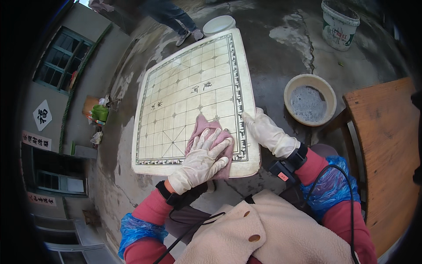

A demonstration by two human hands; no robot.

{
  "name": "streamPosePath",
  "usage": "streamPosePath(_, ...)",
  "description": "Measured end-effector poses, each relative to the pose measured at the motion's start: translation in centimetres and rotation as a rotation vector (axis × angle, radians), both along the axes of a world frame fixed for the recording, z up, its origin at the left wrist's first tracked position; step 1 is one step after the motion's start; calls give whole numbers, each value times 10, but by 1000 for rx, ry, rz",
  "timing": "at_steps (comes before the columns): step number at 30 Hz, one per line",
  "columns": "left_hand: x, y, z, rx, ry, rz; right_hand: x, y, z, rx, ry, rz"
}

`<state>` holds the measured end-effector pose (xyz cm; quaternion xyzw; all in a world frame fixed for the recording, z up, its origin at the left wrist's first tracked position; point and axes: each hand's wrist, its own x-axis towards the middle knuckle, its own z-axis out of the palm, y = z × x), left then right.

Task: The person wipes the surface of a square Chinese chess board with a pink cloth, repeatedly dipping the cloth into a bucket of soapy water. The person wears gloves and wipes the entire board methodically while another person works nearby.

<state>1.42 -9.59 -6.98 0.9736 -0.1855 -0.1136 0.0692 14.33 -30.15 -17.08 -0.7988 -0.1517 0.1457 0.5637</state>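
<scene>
A pale xiangqi board with a black printed grid and a patterned border lies before me. My left hand, in a whitish rubber glove, presses a crumpled pink cloth onto its near right part with the fingers spread over it. At the board's right edge is my right hand, gloved alike. Its thumb rests on the top face and the other fingers wrap the edge, partly hidden. What supports the board underneath cannot be seen.
To the right, a beige basin holds foamy water, beside a wooden table. A white bucket stands farther back. Beyond the board are another white tub and a person's legs. Wet patches mark the cracked concrete floor.
</scene>
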Motion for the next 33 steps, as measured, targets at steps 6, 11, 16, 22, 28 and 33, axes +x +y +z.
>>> streamPosePath(6, 142, 20, -13, 68, -122, 247, 2, 0, -1, 71, -89, 9)
streamPosePath(11, 171, 2, -19, -8, -163, 420, 0, -4, 7, 6, -48, 15)
streamPosePath(16, 53, 25, -31, -86, -184, 44, 1, -5, 6, -30, -73, 34)
streamPosePath(22, -33, 164, -12, 73, -132, 816, 2, -6, 1, -38, -99, 65)
streamPosePath(28, -26, 130, -24, 78, -212, 800, 3, -4, 9, -127, -101, 48)
streamPosePath(33, -42, 28, -33, -59, -236, 328, 2, -6, 14, -27, -16, 95)
